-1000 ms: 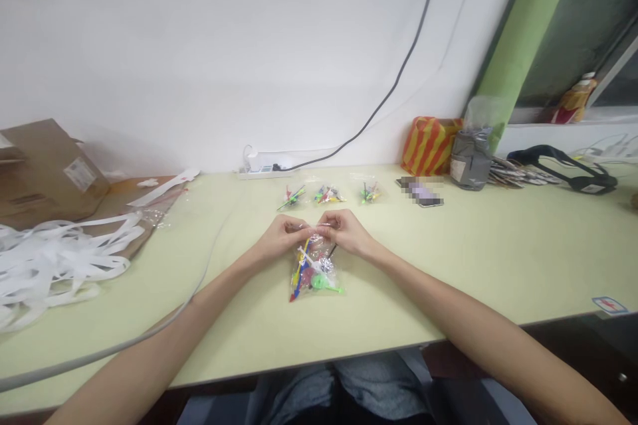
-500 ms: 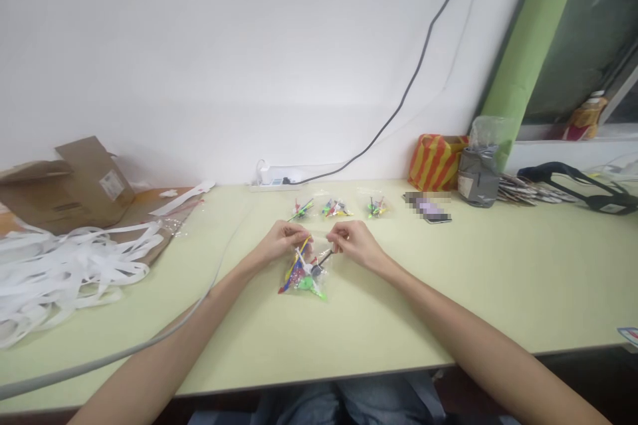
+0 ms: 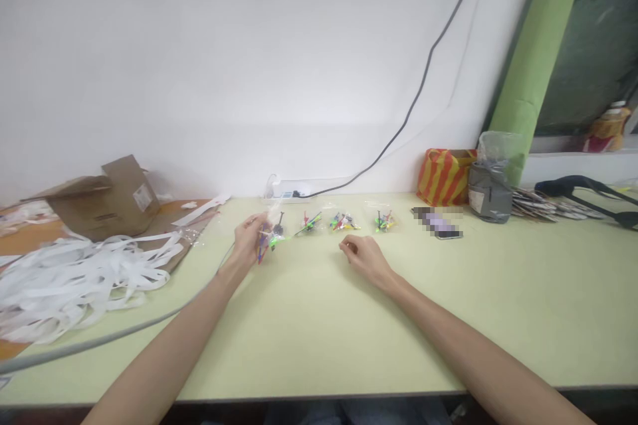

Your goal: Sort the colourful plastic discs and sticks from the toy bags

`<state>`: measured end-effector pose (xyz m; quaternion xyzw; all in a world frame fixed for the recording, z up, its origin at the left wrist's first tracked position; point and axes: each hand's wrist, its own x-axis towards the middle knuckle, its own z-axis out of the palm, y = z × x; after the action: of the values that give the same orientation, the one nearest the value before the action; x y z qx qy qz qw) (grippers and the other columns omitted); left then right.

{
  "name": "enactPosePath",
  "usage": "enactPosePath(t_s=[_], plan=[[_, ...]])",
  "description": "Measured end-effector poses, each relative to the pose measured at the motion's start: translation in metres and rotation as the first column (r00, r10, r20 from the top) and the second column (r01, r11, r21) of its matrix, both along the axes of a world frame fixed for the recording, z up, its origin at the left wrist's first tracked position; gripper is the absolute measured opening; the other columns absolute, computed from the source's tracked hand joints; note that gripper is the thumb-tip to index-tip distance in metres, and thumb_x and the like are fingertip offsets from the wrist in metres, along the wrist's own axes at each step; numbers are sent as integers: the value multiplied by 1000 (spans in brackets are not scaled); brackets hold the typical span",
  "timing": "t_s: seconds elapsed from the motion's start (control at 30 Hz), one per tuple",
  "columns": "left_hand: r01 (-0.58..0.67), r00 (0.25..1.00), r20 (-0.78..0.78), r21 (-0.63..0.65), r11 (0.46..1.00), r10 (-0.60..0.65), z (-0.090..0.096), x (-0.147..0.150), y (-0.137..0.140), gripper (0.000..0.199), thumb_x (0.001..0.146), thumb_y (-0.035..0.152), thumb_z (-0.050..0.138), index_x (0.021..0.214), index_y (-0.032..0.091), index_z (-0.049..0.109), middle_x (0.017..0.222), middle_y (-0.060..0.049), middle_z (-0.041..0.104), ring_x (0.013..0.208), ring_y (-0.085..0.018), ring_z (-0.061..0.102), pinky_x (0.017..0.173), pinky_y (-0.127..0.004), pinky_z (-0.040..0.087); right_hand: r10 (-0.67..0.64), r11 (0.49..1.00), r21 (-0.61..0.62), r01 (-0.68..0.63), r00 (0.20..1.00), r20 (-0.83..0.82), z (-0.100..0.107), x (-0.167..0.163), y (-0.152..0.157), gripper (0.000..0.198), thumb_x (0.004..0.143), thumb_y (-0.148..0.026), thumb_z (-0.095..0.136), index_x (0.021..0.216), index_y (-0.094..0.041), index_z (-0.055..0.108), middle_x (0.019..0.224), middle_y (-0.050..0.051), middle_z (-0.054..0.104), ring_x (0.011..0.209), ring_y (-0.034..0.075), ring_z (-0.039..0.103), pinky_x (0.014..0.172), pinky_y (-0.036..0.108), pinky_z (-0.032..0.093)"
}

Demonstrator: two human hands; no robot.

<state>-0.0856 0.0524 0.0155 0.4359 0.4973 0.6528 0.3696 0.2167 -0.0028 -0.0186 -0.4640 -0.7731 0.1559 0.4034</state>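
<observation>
I count three filled bags [image 3: 345,221] mid-frame on the table [image 3: 319,332], apparently done. Left to release: fourth bag [image 3: 274,237], left of centre, pinched in left hand [image 3: 246,239] fingers. Right hand [image 3: 367,257] loosely curled, empty.

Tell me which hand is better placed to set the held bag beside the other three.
Probably left: the left hand holds the bag, just left of the other three bags; the right hand holds nothing visible.
</observation>
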Motion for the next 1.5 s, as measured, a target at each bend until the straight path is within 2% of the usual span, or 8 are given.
enactPosePath(t_s=[0.4, 0.53, 0.67, 0.8, 0.93, 1.07, 1.27, 1.5], plan=[[-125, 935, -350, -190, 974, 52, -4, 4, 91, 46, 57, 7, 65, 101, 15, 54, 60, 3, 53, 52, -19, 58, 54, -29, 44, 68, 997, -29, -67, 997, 21, 1, 0, -1, 20, 92, -24, 51, 76, -20, 61, 59, 0, 61, 54, 15, 52, 58, 26, 33], [-152, 862, -499, -87, 985, 89, -5, 7, 109, 44, 55, 3, 62, 96, 15, 56, 69, -1, 56, 76, -25, 62, 72, -35, 49, 44, 999, -5, -44, 997, 64, 0, -2, 3, 20, 92, -23, 50, 77, -20, 63, 65, 2, 64, 59, 16, 55, 61, 27, 35], [-182, 782, -590, 88, 979, 198, 0, 18, 115, 47, 60, 4, 61, 106, 15, 55, 108, -13, 60, 119, -33, 51, 104, -45, 38, -152, 968, 218, 127, 983, 102, 2, 14, 21, 21, 92, -19, 48, 88, -20, 68, 90, 9, 68, 90, 25, 59, 83, 35, 42], [-96, 740, -634, 232, 968, 225, 4, 47, 100, 45, 78, 13, 53, 123, 19, 50, 135, -13, 50, 135, -29, 40, 117, -46, 26, -512, 851, 222, 476, 846, 148, -3, 50, 43, 47, 89, -17, 49, 135, -23, 56, 139, 15, 51, 131, 34, 41, 105, 48, 33], [81, 711, -687, 289, 954, 148, -3, 84, 55, 41, 87, 20, 48, 128, 21, 47, 137, -10, 52, 134, -24, 44, 117, -43, 29, -527, 833, 10, 553, 788, 318, -14, 80, 52, 58, 90, -40, 55, 147, -28, 43, 154, 14, 34, 140, 41, 29, 107, 54, 28], [355, 674, -733, 209, 911, -95, -11, 107, -5, 44, 95, 33, 46, 137, 23, 35, 143, -11, 48, 138, -23, 42, 117, -45, 30, -426, 853, -122, 507, 813, 398, -13, 86, 52, 57, 84, -54, 58, 133, -25, 53, 140, 14, 48, 127, 36, 46, 103, 49, 33], [414, 580, -799, 124, 902, -157, -19, 101, -48, 48, 99, 34, 42, 144, 26, 28, 149, -12, 43, 144, -24, 33, 120, -49, 25, -478, 821, -87, 564, 763, 434, -1, 80, 46, 35, 80, -31, 57, 113, -19, 58, 114, 15, 58, 102, 31, 58, 85, 39, 40], [472, 433, -893, 109, 875, -123, -27, 92, -46, 53, 97, 30, 43, 147, 22, 28, 150, -14, 42, 143, -27, 35, 119, -51, 28, -580, 813, -31, 582, 802, -146, 1, 96, 56, 20, 81, -35, 51, 80, -18, 62, 84, 7, 64, 77, 21, 57, 70, 29, 39]])
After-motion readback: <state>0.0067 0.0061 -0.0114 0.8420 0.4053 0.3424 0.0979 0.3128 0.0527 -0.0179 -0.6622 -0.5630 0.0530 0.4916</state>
